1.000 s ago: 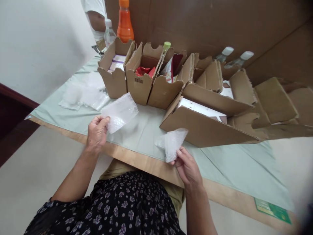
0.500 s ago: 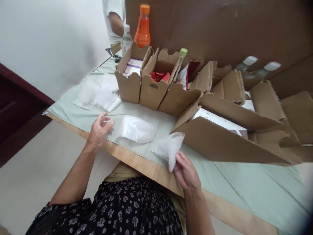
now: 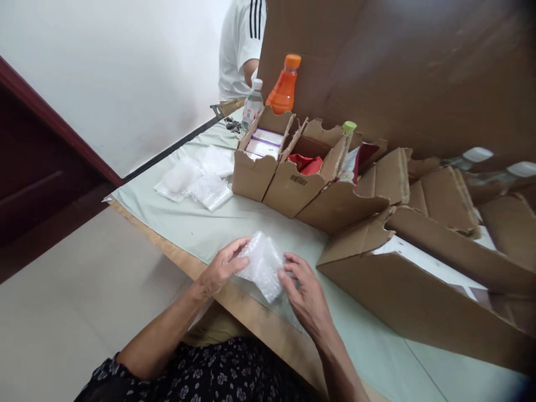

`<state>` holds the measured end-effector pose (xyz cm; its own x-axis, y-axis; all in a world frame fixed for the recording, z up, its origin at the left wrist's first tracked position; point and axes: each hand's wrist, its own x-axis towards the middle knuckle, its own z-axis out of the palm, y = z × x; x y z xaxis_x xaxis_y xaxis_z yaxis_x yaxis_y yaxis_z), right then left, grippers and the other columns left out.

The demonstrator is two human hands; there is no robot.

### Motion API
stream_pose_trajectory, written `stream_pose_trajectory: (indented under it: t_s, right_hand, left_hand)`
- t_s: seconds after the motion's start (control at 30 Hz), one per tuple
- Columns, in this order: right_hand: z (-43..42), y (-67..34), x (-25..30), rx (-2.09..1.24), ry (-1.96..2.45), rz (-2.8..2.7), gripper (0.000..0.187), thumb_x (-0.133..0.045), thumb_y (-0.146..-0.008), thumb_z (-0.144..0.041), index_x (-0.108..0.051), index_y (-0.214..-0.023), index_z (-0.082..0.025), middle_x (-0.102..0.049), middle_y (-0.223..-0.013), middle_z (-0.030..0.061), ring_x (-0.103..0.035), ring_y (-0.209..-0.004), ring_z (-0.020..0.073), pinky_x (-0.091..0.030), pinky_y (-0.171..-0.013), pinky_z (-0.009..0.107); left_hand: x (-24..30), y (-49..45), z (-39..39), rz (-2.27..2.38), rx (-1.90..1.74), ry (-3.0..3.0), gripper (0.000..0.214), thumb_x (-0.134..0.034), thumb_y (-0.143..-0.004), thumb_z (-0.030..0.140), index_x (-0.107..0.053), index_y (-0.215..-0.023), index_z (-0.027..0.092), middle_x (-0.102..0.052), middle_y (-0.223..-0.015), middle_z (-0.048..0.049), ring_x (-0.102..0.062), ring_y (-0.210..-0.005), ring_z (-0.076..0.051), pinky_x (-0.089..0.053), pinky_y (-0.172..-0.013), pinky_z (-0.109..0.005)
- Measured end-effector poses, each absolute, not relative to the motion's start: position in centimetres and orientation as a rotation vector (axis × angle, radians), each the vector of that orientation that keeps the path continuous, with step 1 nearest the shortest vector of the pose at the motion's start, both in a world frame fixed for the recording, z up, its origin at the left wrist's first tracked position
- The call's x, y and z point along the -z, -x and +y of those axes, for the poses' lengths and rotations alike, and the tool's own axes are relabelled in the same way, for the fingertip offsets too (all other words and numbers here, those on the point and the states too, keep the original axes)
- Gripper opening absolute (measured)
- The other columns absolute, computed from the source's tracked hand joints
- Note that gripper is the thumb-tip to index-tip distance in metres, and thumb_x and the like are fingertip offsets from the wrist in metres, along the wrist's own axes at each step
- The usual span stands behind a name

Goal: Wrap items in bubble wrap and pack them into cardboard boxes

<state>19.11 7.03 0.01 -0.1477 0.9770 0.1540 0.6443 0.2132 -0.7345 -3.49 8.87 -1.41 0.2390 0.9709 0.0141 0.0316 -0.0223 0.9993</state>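
Clear bubble wrap [image 3: 263, 265], folded or in overlapping pieces, is between my two hands near the table's front edge. My left hand [image 3: 224, 265] grips its left side, with the thumb on top and the index finger along the far edge. At the right edge is my right hand [image 3: 305, 287], its fingers spread and curved, the fingertips against or very near the wrap. Farther left on the cloth, several flat bubble wrap pieces [image 3: 209, 191] lie in a loose pile.
Open cardboard bins [image 3: 251, 181] stand in a row, holding white-and-purple boxes [image 3: 264, 142] and a red packet [image 3: 305, 163]. A long cardboard bin [image 3: 402, 301] is at right. Behind stand an orange bottle [image 3: 283, 89] and a clear bottle [image 3: 252, 105]. A person in a white shirt [image 3: 238, 56] is beyond.
My hands have come together around the bubble wrap. The piece from my right hand and the one on the table now appear together. The view has shifted, so the bins sit lower and farther right.
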Motion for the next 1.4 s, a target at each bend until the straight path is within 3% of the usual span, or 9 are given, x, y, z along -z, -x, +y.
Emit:
stream_pose_trajectory:
  t_s: [0.1, 0.23, 0.33, 0.5, 0.6, 0.77, 0.97, 1.23, 1.4]
  right_hand:
    - [8.9, -16.1, 0.0, -0.631, 1.357, -2.088, 0.022, -0.056, -0.098, -0.034, -0.075, -0.102, -0.023, -0.071, -0.128, 0.0144, -0.068, -0.119, 0.0292, -0.054, -0.102, 0.046]
    - [12.1, -13.2, -2.8, -0.627, 1.172, -2.286, 0.020, -0.061, -0.099, -0.035, -0.075, -0.110, -0.025, -0.073, -0.129, 0.0100, -0.068, -0.118, 0.0278, -0.052, -0.104, 0.049]
    - [16.6, -10.1, -5.2, -0.503, 1.216, -2.375, 0.022, -0.055, -0.103, -0.027, -0.076, -0.109, -0.023, -0.071, -0.132, 0.0100, -0.067, -0.117, 0.0273, -0.052, -0.102, 0.049]
    - [24.9, -2.4, -6.1, -0.276, 1.193, -2.747, 0.031, -0.050, -0.094, -0.004, -0.078, -0.099, -0.016, -0.040, -0.166, 0.0129, -0.062, -0.121, 0.0317, -0.057, -0.092, 0.045]
    - [27.3, -0.1, -6.2, -0.340, 1.176, -2.749, 0.035, -0.050, -0.091, 0.002, -0.078, -0.104, -0.016, -0.061, -0.146, 0.0162, -0.063, -0.120, 0.0299, -0.058, -0.093, 0.042]
    - [24.6, -5.9, -8.1, -0.522, 1.131, -2.321, 0.031, -0.051, -0.101, -0.016, -0.069, -0.125, -0.018, -0.069, -0.134, 0.0104, -0.065, -0.119, 0.0229, -0.052, -0.103, 0.039]
    - [16.4, -16.6, -5.7, -1.059, 1.309, -1.430, 0.028, -0.067, -0.091, -0.047, -0.074, -0.100, -0.021, -0.074, -0.081, 0.0023, -0.066, -0.070, 0.0168, -0.050, -0.065, 0.030]
    - [5.0, -22.2, 0.1, -1.239, 1.640, -0.837, 0.055, -0.081, -0.070, -0.069, -0.070, -0.088, -0.019, -0.073, -0.071, 0.0050, -0.059, -0.055, 0.0160, -0.050, -0.060, 0.032]
    - [-0.9, -25.2, 0.0, -1.225, 1.738, -0.702, 0.059, -0.085, -0.065, -0.070, -0.073, -0.095, -0.020, -0.075, -0.076, 0.0061, -0.062, -0.060, 0.0183, -0.055, -0.065, 0.034]
  left_hand:
    - [0.9, 4.4, 8.3, 1.127, -1.130, -1.099, 0.076, -0.077, -0.079, 0.049, -0.054, -0.144, 0.014, -0.067, -0.136, -0.0139, -0.066, -0.120, -0.030, -0.052, -0.101, -0.036]
    - [0.6, 7.7, 8.1, 1.467, -1.301, -0.815, 0.058, -0.081, -0.075, 0.044, -0.067, -0.124, 0.016, -0.075, -0.103, -0.0053, -0.069, -0.088, -0.021, -0.055, -0.082, -0.030]
    - [0.2, 11.5, 7.7, 1.467, -1.429, -0.632, 0.056, -0.086, -0.069, 0.043, -0.070, -0.116, 0.016, -0.075, -0.093, -0.0017, -0.067, -0.077, -0.017, -0.054, -0.072, -0.025]
    - [-1.0, 15.5, 6.9, 1.571, -1.611, -0.466, 0.063, -0.093, -0.058, 0.037, -0.072, -0.114, 0.015, -0.075, -0.089, -0.0009, -0.067, -0.075, -0.016, -0.055, -0.070, -0.024]
    - [-1.3, 16.3, 6.6, 1.599, -1.667, -0.391, 0.062, -0.093, -0.055, 0.033, -0.073, -0.112, 0.016, -0.075, -0.091, -0.0007, -0.068, -0.077, -0.016, -0.055, -0.072, -0.023]
    - [-1.1, 18.0, 6.9, 1.692, -1.738, -0.336, 0.054, -0.089, -0.052, 0.025, -0.074, -0.104, 0.019, -0.074, -0.089, 0.0029, -0.066, -0.077, -0.013, -0.054, -0.071, -0.020]
    - [-1.8, 18.7, 8.5, 1.782, -1.809, -0.425, 0.047, -0.085, -0.055, 0.025, -0.075, -0.100, 0.021, -0.072, -0.087, 0.0037, -0.064, -0.077, -0.013, -0.054, -0.069, -0.020]
    - [-7.0, 19.4, 15.5, 2.170, -1.981, -1.326, 0.057, -0.074, -0.068, 0.028, -0.071, -0.123, 0.011, -0.071, -0.094, 0.0009, -0.063, -0.080, -0.014, -0.056, -0.080, -0.029]
    - [-8.6, 18.1, 24.4, 2.187, -1.235, -1.637, 0.064, -0.057, -0.092, 0.030, -0.041, -0.146, 0.000, -0.066, -0.133, -0.0118, -0.065, -0.110, -0.019, -0.054, -0.099, -0.034]
